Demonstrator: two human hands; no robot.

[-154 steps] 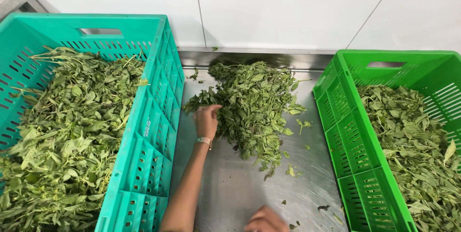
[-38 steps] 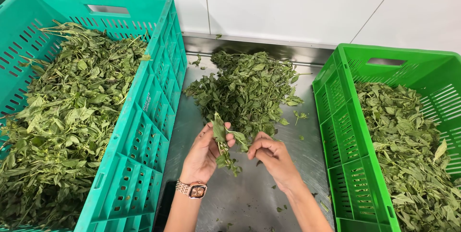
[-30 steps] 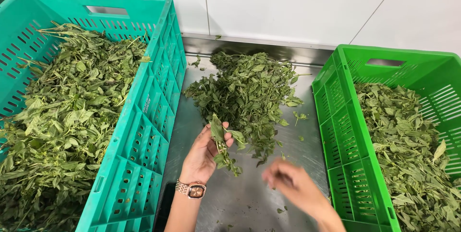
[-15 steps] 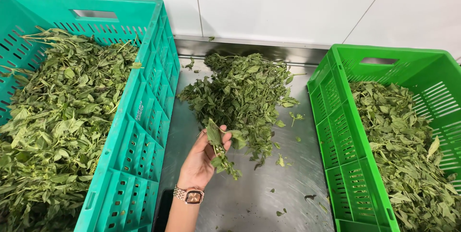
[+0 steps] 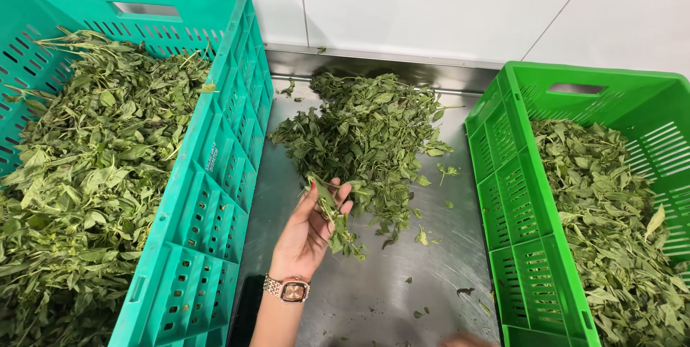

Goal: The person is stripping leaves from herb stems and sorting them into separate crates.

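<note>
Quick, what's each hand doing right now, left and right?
Left hand: closed on a leafy sprig, above the steel table.
Right hand: only a sliver at the bottom edge; cannot be told.

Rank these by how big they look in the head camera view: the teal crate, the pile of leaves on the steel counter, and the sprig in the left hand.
1. teal crate
2. pile of leaves
3. sprig, held in the left hand
</note>
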